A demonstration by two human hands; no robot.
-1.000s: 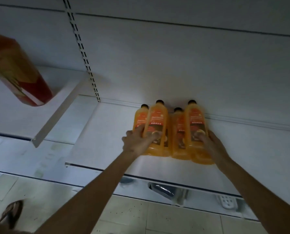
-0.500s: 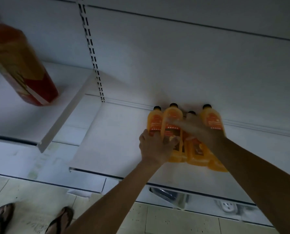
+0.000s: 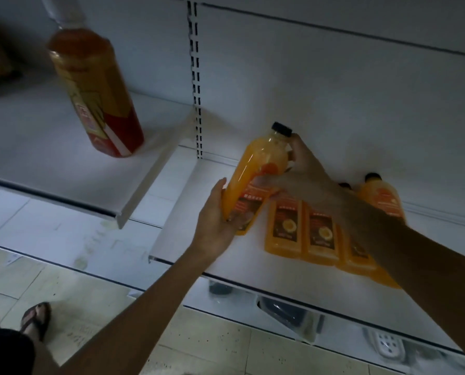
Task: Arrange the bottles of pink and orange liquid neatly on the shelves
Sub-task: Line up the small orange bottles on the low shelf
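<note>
A tilted bottle of orange liquid with a black cap is lifted above the lower white shelf. My left hand cups and grips its base. My right hand grips its shoulder just below the cap, with the forearm crossing over the row. Several more orange bottles with dark labels stand side by side on the shelf to the right, partly hidden by my right arm. A taller bottle of reddish-orange liquid stands on the higher shelf at left.
A slotted upright post divides the two shelf bays against the white back panel. Bare shelf surface lies left of the orange row. Tiled floor and my sandalled foot show below. Dark objects lie under the lower shelf.
My right hand left the right-hand bottle and crossed to the left one. Both hands now hold that bottle, raised and tilted out of the row. The view has moved closer.
</note>
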